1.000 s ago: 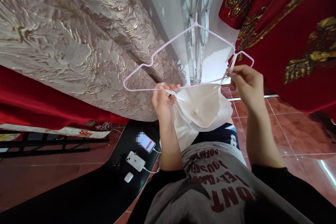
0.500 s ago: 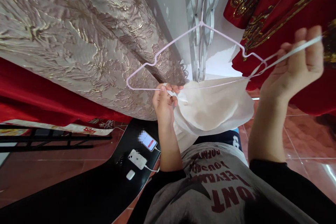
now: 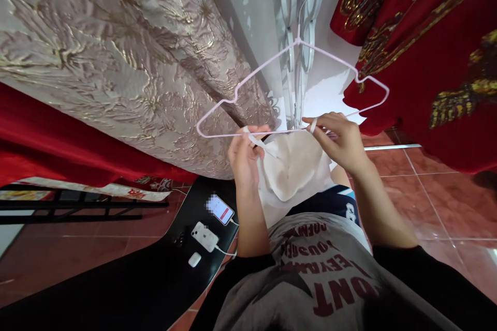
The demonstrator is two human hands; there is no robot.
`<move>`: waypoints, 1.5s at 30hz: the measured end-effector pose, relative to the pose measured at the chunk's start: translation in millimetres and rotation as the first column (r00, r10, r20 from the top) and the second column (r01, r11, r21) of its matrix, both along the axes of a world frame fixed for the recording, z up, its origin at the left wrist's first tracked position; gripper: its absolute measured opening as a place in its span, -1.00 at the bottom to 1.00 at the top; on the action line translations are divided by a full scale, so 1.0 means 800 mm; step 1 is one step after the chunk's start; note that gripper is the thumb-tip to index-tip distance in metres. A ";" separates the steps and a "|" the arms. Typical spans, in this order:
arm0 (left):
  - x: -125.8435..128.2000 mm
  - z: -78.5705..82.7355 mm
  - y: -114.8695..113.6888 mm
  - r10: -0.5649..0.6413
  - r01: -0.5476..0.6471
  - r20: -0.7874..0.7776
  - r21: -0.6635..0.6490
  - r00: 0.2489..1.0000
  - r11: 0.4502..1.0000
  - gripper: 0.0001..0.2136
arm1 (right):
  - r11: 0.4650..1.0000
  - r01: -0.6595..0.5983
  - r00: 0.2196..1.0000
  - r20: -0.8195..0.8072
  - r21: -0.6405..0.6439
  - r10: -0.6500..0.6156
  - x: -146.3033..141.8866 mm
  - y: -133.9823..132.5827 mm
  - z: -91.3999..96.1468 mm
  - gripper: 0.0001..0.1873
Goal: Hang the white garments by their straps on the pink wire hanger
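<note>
A pale pink wire hanger hangs by its hook from a metal rail above. My left hand is closed round its bottom bar near the left end and pinches a white strap of the cream cloth garment that droops below the bar. My right hand is closed on the garment's other white strap, held against the bottom bar near its middle.
A beige and gold brocade garment hangs at the left over red cloth. Red gold-embroidered garments hang at the right. Below, a black table carries two phones on cables and a small white case. The floor is red tile.
My right hand, which had pulled the strap out far to the right, has come back left to the middle of the hanger's bottom bar. The garment has bunched up. The left hand stayed put.
</note>
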State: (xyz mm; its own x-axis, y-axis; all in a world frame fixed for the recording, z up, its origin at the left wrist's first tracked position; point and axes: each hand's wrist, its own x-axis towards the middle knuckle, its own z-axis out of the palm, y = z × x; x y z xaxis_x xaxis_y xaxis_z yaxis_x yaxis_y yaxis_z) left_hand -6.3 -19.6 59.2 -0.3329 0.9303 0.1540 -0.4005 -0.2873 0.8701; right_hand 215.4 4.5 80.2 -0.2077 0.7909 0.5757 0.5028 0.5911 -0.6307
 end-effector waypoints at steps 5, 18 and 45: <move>-0.043 -0.017 0.007 0.440 -0.431 -0.077 0.108 0.895 0.896 -0.73 | 0.995 0.098 0.992 -0.084 0.031 -0.095 0.009 -0.001 0.004 -0.70; -0.081 0.059 0.026 0.502 -0.305 -0.503 0.425 0.704 0.852 -0.80 | 0.987 0.125 0.988 -0.107 0.104 -0.114 0.005 -0.013 -0.003 -0.74; -0.018 -0.013 0.036 0.372 -0.357 -0.071 0.171 0.925 0.918 -0.46 | 0.742 0.599 0.690 -0.664 0.302 -0.287 0.078 0.015 -0.019 -0.90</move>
